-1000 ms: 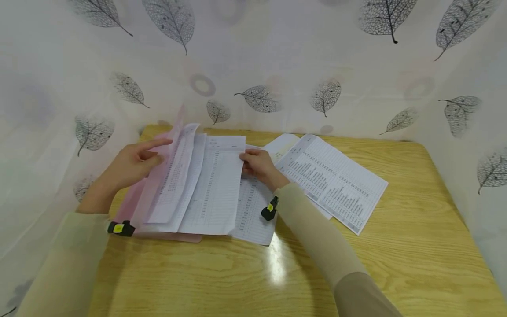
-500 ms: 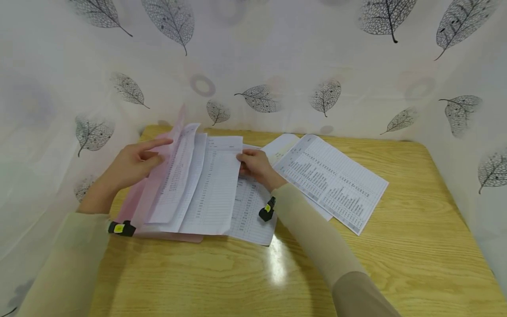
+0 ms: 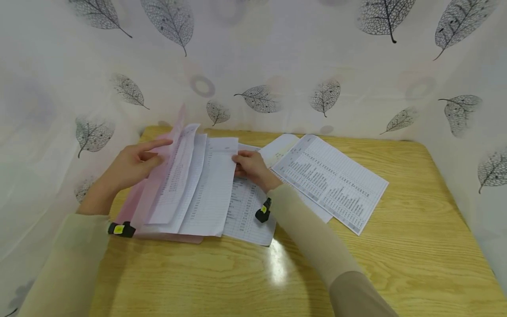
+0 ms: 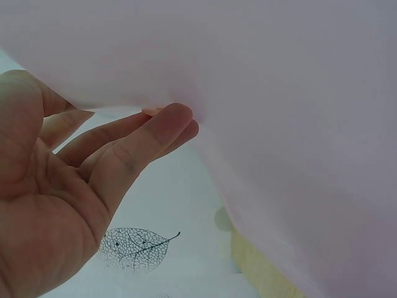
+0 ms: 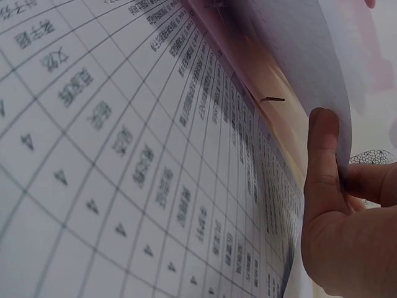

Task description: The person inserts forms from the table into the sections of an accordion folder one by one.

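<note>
At the left of the table, in the head view, my left hand (image 3: 136, 163) holds up the translucent pink cover (image 3: 152, 189) of a folder. Thumb and fingers pinch that cover's edge in the left wrist view. Several printed sheets lean against the raised cover inside the folder. My right hand (image 3: 253, 167) pinches the right edge of the outermost printed sheet (image 3: 207, 193), thumb (image 5: 322, 155) on the near face and fingers behind. Beneath it lies another sheet (image 3: 251, 213) with a printed table, partly covered.
To the right of my right hand, a printed sheet (image 3: 330, 180) lies slanted over other papers (image 3: 279, 145). A wooden table (image 3: 198, 277) bears everything. Behind it hangs a pale curtain (image 3: 277, 57) with a leaf pattern. A staple (image 5: 273, 99) shows in the right wrist view.
My right hand has moved slightly left, carrying the sheet's right edge with it, so more of the sheet beneath shows. My left hand and the raised cover have stayed in place.
</note>
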{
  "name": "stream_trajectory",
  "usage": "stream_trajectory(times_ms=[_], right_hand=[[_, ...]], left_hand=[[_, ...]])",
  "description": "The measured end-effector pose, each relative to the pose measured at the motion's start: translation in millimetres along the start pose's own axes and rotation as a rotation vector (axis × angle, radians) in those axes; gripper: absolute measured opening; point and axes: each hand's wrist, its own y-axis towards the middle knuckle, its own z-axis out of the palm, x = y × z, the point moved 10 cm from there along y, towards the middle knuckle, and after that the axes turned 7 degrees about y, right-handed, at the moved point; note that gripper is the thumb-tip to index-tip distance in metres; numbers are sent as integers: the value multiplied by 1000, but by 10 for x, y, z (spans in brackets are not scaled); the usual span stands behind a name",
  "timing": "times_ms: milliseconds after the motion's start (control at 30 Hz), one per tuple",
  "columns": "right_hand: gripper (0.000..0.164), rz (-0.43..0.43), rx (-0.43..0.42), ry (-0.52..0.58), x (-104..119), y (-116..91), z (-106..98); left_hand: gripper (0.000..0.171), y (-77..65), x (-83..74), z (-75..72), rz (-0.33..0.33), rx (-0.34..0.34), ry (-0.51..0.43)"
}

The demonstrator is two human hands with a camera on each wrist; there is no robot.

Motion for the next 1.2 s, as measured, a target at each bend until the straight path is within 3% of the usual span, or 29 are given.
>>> stream_trajectory(times_ms=[300, 567, 1200], right_hand=[[44, 3, 14, -39, -26, 4, 89], [43, 0, 49, 5, -54, 46, 210], [48, 43, 47, -31, -157, 82, 363]], left_hand=[[47, -3, 1, -2, 1, -4, -15], [46, -7, -15, -13, 1, -6, -12], [46, -1, -46, -5, 4, -2, -1]])
